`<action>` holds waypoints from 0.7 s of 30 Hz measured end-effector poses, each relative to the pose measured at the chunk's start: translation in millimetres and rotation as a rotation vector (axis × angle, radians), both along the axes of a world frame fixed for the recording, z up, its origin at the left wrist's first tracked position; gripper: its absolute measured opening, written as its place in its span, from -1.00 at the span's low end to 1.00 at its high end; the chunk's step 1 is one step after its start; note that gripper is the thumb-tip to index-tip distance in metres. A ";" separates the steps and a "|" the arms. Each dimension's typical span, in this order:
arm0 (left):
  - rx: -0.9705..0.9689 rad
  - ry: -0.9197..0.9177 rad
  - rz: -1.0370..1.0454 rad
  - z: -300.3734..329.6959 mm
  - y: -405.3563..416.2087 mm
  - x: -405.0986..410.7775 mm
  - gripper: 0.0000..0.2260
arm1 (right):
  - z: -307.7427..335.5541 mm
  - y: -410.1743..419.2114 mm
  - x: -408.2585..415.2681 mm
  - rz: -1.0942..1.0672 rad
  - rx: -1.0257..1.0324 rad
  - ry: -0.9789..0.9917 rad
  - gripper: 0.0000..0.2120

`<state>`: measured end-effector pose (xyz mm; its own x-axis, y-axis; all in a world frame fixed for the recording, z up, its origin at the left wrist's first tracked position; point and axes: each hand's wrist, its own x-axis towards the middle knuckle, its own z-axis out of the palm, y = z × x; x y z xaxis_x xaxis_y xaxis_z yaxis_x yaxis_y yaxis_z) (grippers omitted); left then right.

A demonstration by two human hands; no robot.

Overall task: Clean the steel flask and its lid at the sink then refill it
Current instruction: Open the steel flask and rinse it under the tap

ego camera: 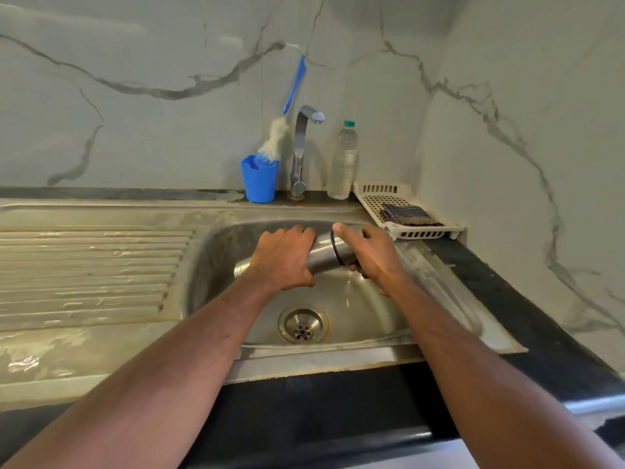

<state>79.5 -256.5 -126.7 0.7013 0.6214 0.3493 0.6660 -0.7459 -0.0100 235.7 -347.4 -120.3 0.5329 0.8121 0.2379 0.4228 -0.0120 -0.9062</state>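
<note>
Gripping steel flask over sink: left hand, right hand; marble walls.

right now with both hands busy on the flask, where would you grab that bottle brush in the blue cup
By the blue handle of the bottle brush, from above: it leans up against the wall, bristle end down in the blue cup beside the tap. Hedged: the bristles look soft.

The left hand covers the middle of the steel flask, and the right hand wraps its far end, so the lid is hidden, and whether it sits on or off cannot be told. The bottle brush has its lower bristles sunk inside the blue cup. The folded cloth is perhaps checked, though too small to be sure.
</note>
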 end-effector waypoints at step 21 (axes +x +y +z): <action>-0.086 -0.050 -0.007 -2.8 18.0 1.2 -0.35 | -4.3 24.9 9.5 0.016 0.074 -0.075 -0.55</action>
<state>80.6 -238.5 -129.5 0.6887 0.6457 0.3298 0.6588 -0.7472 0.0875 245.3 -322.5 -124.6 0.4988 0.7989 0.3360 0.4891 0.0606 -0.8701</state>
